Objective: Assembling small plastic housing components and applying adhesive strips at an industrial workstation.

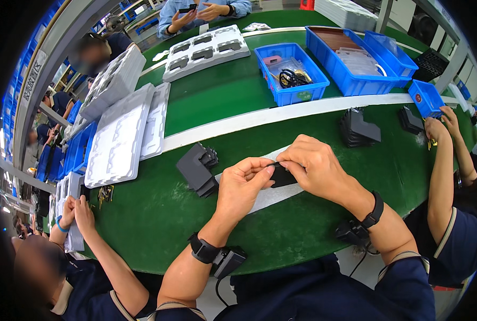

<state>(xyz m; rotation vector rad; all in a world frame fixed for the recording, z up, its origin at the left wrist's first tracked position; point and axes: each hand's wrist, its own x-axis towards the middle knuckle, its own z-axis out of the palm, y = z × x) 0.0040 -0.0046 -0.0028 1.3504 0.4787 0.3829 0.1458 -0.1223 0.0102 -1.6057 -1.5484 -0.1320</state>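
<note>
Both hands, the left hand (243,182) and the right hand (313,166), pinch one small black part (282,175) between them above the green bench (158,214); a stack of black parts (198,168) just left looks unworked, so plenty seems left

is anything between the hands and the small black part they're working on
Nothing visible: the left hand and right hand both already pinch the black part directly, above the green table.
</note>
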